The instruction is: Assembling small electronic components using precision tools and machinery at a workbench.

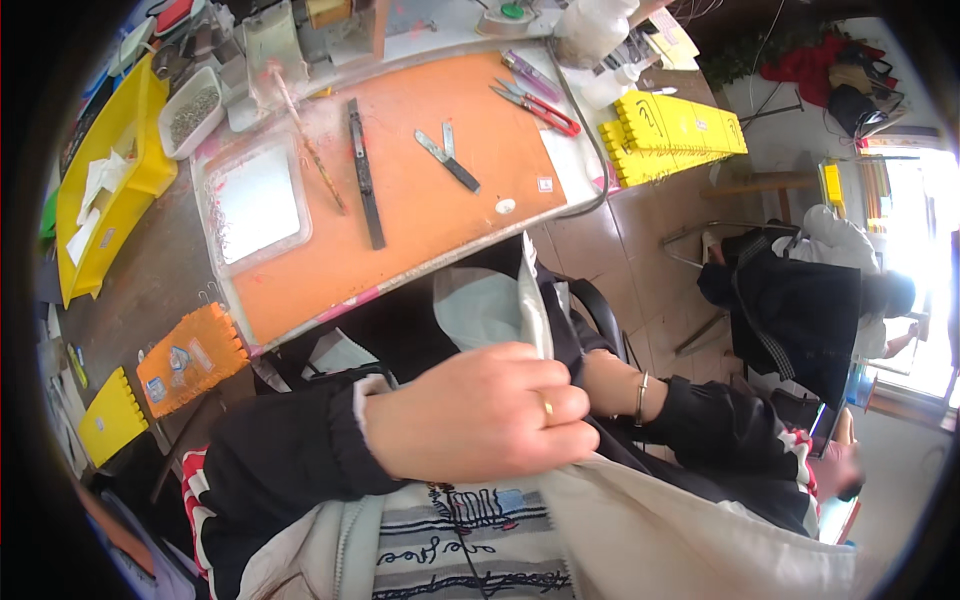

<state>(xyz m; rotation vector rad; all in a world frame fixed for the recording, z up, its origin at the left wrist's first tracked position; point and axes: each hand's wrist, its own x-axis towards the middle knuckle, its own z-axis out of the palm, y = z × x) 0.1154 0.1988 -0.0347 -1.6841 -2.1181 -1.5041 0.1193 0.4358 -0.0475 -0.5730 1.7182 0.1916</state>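
The left hand (480,410) is closed in a fist at 6 o'clock, back of the hand up, a gold ring on one finger. It grips pale cloth (535,320): a narrow strip of it rises from the fist toward 12 o'clock. More pale fabric (690,520) spreads from below the fist toward 4 and 5 o'clock; whether the two are one piece, I cannot tell. The right hand (603,380) comes in from 4 o'clock, a bangle (642,398) at its wrist. Its fingers are hidden behind the left, so I cannot tell whether they hold anything.

Ahead, between 10 and 12 o'clock, an orange mat (430,240) lies on the table. On it are a dark bar (363,180) near 11, a V-shaped tool (458,170) near 12, and a shallow tray (262,205) at 10, with a thin stick (310,145) slanting between tray and bar. Red-handled snips (545,110) lie toward 12 at the mat's far corner, blades pointing to 10, just beside a purple tube (530,74). Yellow boards (670,135) are stacked between 1 and 2. A yellow bin (130,220) with white tissue stands past 9; an orange board (195,362) rests at 8. Well apart, at 3, is another person (800,310)
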